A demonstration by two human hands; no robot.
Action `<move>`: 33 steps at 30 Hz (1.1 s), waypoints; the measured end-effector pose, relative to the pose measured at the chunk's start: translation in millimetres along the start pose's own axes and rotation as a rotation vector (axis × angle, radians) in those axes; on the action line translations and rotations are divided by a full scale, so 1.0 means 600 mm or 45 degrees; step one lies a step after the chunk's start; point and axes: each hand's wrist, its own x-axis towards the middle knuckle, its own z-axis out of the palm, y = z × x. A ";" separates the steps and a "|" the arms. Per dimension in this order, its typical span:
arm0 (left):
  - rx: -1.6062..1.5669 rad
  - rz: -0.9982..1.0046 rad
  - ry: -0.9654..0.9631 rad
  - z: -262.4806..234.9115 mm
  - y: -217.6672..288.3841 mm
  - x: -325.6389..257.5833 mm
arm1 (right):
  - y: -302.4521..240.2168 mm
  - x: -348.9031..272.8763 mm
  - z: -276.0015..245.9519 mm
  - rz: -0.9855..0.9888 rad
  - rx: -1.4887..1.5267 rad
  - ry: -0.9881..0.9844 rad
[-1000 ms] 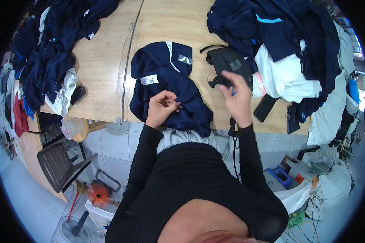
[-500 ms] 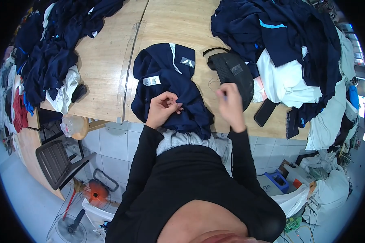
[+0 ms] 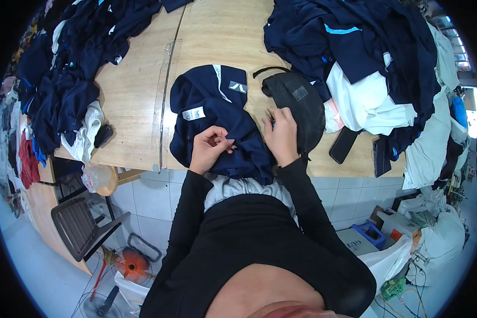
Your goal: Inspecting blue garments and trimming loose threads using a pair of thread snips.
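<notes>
A navy garment [image 3: 212,114] with a white stripe and small labels lies bunched on the wooden table [image 3: 217,37] in front of me. My left hand [image 3: 211,148] pinches a fold of its dark fabric near the table's front edge. My right hand [image 3: 281,135] rests on the garment's right side, fingers closed around a small blue item that I cannot make out. Just right of that hand lies a black mesh cap or pouch [image 3: 299,103] with a strap.
Piles of navy clothing [image 3: 74,69] fill the table's left side, and a larger heap of navy and white garments [image 3: 365,63] fills the right. A black phone-like object [image 3: 344,144] lies near the front edge. Below stand a chair [image 3: 77,228], an orange fan [image 3: 130,262], and boxes.
My right hand has come back from the black mesh item to the garment, close to my left hand. The left hand kept its pinch on the fabric.
</notes>
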 end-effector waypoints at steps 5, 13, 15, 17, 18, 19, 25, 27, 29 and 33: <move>-0.070 -0.015 0.021 0.004 -0.002 0.004 | 0.006 -0.006 0.025 0.148 -0.195 -0.033; -0.005 0.005 -0.008 0.000 -0.001 0.002 | 0.057 -0.014 -0.079 -0.006 0.500 -0.253; -0.064 -0.007 -0.009 0.000 0.004 0.003 | 0.012 -0.010 -0.184 0.667 1.218 -0.477; -0.047 -0.016 -0.006 0.001 0.006 0.002 | 0.012 -0.014 -0.234 0.522 1.507 -0.390; -0.046 -0.018 -0.013 0.000 0.006 0.001 | 0.043 -0.008 -0.251 0.549 1.243 -0.401; -0.032 -0.014 -0.015 0.000 0.006 0.003 | 0.056 -0.006 -0.236 0.548 1.242 -0.390; -0.038 -0.016 -0.007 0.001 0.003 0.005 | 0.011 0.003 -0.082 0.117 0.366 -0.184; -0.033 -0.010 -0.009 0.001 0.002 0.002 | 0.015 0.012 -0.030 0.014 -0.039 -0.097; -0.039 -0.009 -0.006 0.004 0.003 0.000 | 0.014 0.010 -0.008 0.097 -0.115 -0.072; -0.082 -0.029 0.006 0.006 0.006 0.001 | 0.001 0.008 -0.001 0.218 -0.230 -0.103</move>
